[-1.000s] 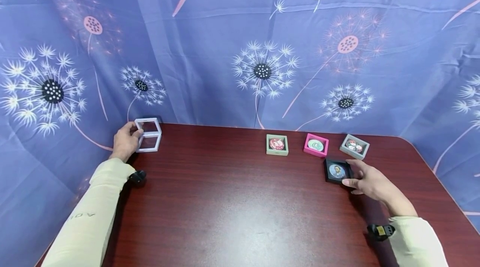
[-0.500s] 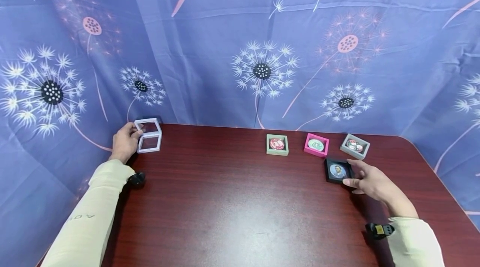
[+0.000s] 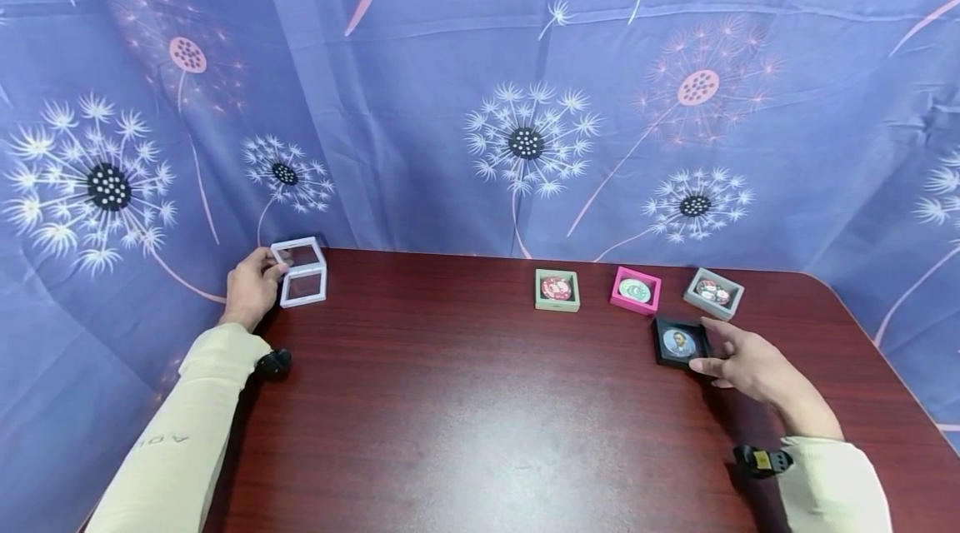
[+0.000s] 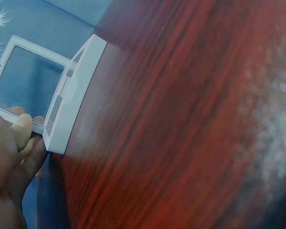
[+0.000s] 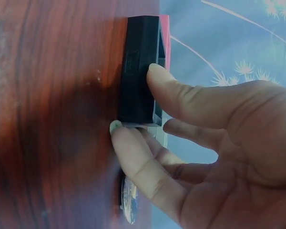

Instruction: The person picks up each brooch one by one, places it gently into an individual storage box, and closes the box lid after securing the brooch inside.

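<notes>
At the table's far left, my left hand (image 3: pixel 250 287) pinches a white hinged display frame (image 3: pixel 303 303) by its left side, thumb on its rim. The frame stands unfolded, one half tilted up against the other; the left wrist view shows its clear window and thick white side (image 4: pixel 78 102). My right hand (image 3: pixel 757 379) grips the right end of a black display box (image 3: pixel 678 322), which holds a round portrait badge (image 3: pixel 679 342). In the right wrist view the thumb lies on the box's side (image 5: pixel 139 71) and the fingers are at its end.
Behind the black box stand a pink box (image 3: pixel 636 309) with a pale green badge and a grey box (image 3: pixel 708 312) with a patterned badge. Left of them is a green box (image 3: pixel 557 307) with a red badge. A blue curtain (image 3: pixel 420 100) borders the brown table (image 3: pixel 450 383).
The lower half of the white frame has shifted slightly right in my left hand. My right hand and the black box keep their place.
</notes>
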Available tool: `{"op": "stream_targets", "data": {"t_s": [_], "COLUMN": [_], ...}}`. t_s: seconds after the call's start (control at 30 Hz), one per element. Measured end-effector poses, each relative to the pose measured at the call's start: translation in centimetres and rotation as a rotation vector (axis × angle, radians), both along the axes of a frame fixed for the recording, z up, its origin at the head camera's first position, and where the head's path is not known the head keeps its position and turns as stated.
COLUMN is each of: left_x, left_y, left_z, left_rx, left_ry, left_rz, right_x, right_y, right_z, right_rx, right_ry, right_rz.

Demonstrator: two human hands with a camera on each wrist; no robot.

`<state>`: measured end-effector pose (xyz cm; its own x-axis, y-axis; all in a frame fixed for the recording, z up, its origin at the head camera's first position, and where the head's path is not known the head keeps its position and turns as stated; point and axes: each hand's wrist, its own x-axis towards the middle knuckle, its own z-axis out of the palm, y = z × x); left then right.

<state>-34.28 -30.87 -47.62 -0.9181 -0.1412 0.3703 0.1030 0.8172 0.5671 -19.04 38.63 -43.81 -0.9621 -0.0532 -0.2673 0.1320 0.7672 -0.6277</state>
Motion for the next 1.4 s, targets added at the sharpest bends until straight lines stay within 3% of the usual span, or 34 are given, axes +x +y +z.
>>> {"op": "stream_targets", "data": {"t_s": [0.17,0.5,0.9,1.4], "left_x": [0.1,0.1,0.6,1.3], "left_y": [0.1,0.6,1.4,3.3], "left_z": [0.0,0.0,-0.2,-0.7], "left_rx": [-0.003,-0.004,0.007,0.055], "left_ry": [0.0,0.013,0.054,0.039], "left_rz": [0.0,-0.019,-0.041,-0.061], "right_x": [0.2,0.5,0.5,0.6], "right_y": [0.3,0.5,1.4,2.4], "right_z": [0.2,0.8,1.1,0.8], "right_rx": [0.102,0.129,0.266,0.321], "right_ry": [0.027,0.102,0.258,0.287], "right_rz": [0.013,0.023,-0.055,-0.068]}}
